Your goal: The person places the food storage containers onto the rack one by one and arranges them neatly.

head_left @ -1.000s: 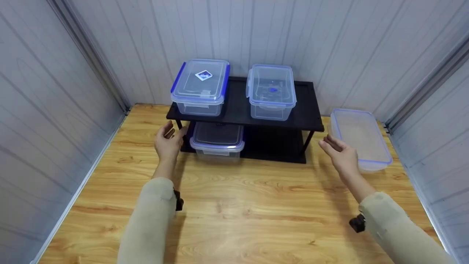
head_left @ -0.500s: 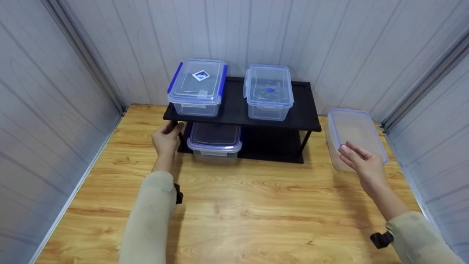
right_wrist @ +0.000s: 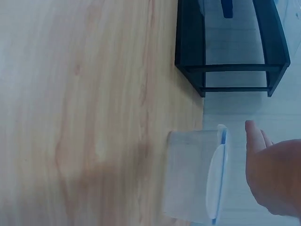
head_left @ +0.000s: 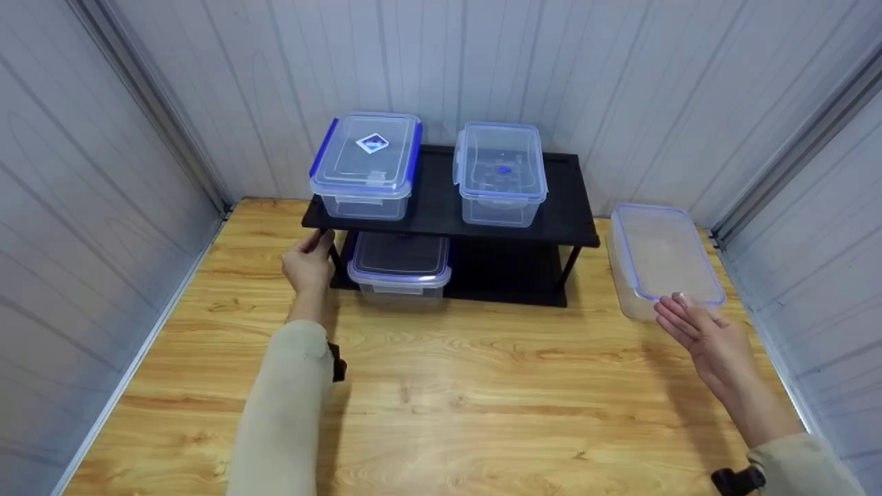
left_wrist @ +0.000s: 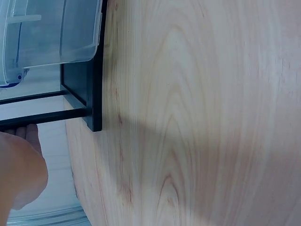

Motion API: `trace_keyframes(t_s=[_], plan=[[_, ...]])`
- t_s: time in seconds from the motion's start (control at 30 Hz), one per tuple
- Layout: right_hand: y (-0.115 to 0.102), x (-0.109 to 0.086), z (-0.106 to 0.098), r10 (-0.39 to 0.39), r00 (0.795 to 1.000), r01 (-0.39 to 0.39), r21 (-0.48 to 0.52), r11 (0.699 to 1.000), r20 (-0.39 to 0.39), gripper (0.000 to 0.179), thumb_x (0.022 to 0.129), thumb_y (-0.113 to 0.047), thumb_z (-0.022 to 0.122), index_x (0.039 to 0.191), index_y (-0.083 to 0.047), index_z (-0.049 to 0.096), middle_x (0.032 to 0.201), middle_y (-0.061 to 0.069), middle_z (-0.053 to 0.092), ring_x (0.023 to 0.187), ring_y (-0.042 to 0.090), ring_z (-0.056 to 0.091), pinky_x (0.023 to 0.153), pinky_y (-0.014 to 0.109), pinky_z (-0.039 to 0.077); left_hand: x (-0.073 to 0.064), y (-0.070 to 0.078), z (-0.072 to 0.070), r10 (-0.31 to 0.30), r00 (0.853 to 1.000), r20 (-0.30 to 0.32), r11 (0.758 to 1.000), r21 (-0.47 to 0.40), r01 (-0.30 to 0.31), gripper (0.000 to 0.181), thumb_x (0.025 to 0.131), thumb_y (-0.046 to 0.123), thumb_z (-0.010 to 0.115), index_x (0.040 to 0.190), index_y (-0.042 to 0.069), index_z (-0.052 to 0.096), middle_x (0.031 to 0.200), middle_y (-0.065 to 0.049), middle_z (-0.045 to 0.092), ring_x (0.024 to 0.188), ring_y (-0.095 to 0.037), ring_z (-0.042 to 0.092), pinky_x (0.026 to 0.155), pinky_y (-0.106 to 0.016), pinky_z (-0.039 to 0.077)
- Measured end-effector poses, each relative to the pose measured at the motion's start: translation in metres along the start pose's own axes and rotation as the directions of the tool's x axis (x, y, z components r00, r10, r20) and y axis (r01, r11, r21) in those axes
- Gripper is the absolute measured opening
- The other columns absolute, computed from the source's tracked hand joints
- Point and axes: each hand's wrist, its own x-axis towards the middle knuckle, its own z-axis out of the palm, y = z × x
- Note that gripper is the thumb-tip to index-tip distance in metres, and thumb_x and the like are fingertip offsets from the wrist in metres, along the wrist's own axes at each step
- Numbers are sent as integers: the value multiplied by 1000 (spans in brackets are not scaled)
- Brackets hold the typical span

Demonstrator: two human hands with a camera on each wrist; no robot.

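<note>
My left hand is at the left front post of a black two-tier rack, fingers curled against the post just below the top shelf. In the left wrist view its fingertips meet the black post. My right hand, fingers extended and holding nothing, overlaps the front edge of a clear container with a pale blue rim on the floor right of the rack. The right wrist view has that hand beside the container, apart from it.
On the top shelf stand a lidded container with blue side clips and another clear lidded container. A third container sits on the lower shelf, at its left. Grey panel walls close in the wooden surface.
My left hand has closed in on the rack's left front post. The right hand has moved right and toward me, its fingers straightening. The containers keep their places on the rack.
</note>
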Motion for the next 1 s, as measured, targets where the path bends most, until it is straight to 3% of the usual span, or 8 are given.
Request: trace_keyframes(t_s=[0.23, 0.43, 0.57, 0.7, 0.8, 0.9, 1.0], plan=[[14, -8, -17, 83, 996, -79, 172, 982, -16, 27, 102, -13, 46, 113, 4, 64, 114, 19, 67, 113, 28, 62, 100, 36, 47, 0, -1, -1, 47, 999, 5, 997, 63, -47, 33, 81, 31, 79, 106, 11, 75, 104, -10, 73, 96, -18, 68, 84, -20, 54], [23, -8, -31, 178, 983, -154, 317, 936, -50, 27, 101, -17, 49, 112, 4, 60, 114, 18, 66, 113, 27, 62, 107, 34, 41, 1, -1, -2, 47, 999, 17, 997, 56, -48, 32, 82, 29, 78, 108, 10, 74, 105, -11, 72, 96, -20, 68, 84, -21, 55], [25, -2, -36, 271, 953, -203, 377, 904, -138, 32, 98, -24, 55, 121, -3, 48, 118, 12, 58, 112, 23, 61, 112, 29, 35, 2, -2, -3, 49, 999, 23, 996, 74, -51, 32, 82, 29, 78, 108, 10, 74, 106, -11, 72, 97, -20, 68, 84, -21, 55], [27, 7, -38, 375, 898, -251, 429, 868, -232, 59, 94, -32, 61, 139, -18, 25, 125, 3, 43, 120, 14, 50, 114, 25, 30, 2, -3, -4, 61, 998, 25, 995, 73, -62, 34, 82, 30, 78, 108, 9, 74, 106, -11, 72, 96, -20, 69, 82, -20, 55], [27, 13, -39, 435, 857, -252, 514, 820, -276, 78, 90, -33, 66, 146, -29, 11, 130, -5, 35, 129, 8, 37, 114, 23, 29, 1, -3, -4, 64, 998, 25, 995, 75, -66, 35, 81, 31, 78, 108, 9, 74, 105, -11, 72, 94, -19, 69, 80, -20, 56], [26, 19, -40, 450, 848, -223, 579, 784, -282, 88, 89, -32, 69, 147, -36, 3, 133, -10, 30, 134, 2, 26, 114, 22, 29, 0, -3, -4, 54, 998, 28, 995, 81, -57, 36, 81, 33, 78, 107, 10, 75, 105, -10, 72, 94, -17, 68, 81, -20, 55], [24, 23, -42, 435, 861, -187, 631, 753, -265, 86, 88, -28, 70, 146, -37, 9, 132, -11, 32, 134, 0, 24, 114, 22, 30, 0, -2, -4, 44, 999, 28, 994, 95, -47, 36, 81, 35, 78, 107, 11, 75, 105, -9, 72, 96, -16, 68, 84, -21, 54]])
